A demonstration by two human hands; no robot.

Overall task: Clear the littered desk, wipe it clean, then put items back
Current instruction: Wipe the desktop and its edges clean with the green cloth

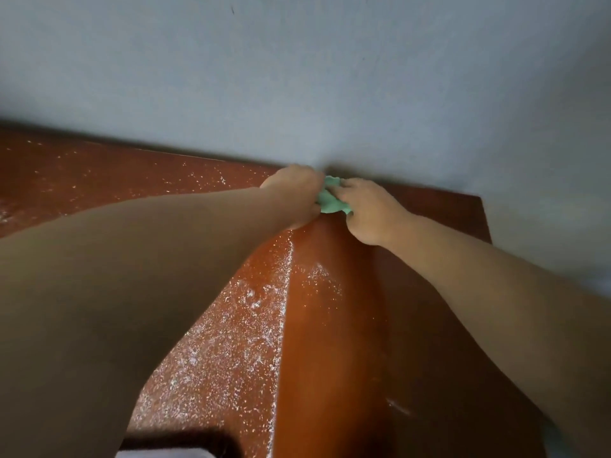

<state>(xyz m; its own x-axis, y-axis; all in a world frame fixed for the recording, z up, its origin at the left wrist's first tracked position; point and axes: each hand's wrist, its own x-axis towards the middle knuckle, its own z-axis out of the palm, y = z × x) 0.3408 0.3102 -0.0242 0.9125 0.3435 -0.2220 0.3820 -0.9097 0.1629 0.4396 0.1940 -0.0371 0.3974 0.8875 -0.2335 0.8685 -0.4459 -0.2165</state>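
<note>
Both arms reach out across the reddish-brown tabletop to its far edge, where it meets the pale grey-blue wall. There, somewhat short of the far right corner, a bunched green cloth sits on the tabletop between the two hands, right up against the foot of the wall.

The left hand is on the cloth's left side, knuckles up, its fingers curled down into the fabric. The right hand is on the cloth's right side, its fingers likewise folded over the fabric and holding it. The two hands lie close together, with only a small fold of green showing between them. The picture is soft here, so I cannot make out the single fingertips.

The tabletop is in two parts. From the hands toward the near edge runs a band of plain, glossy brown. To the left of it the surface is thick with white specks, like powder or crumbs, heaped a little along the line where the two parts meet and spreading away to the far left edge. A faint white smear lies on the plain band near the right forearm.

At the near edge, under the left arm, there is a dark shape that I cannot identify.
</note>
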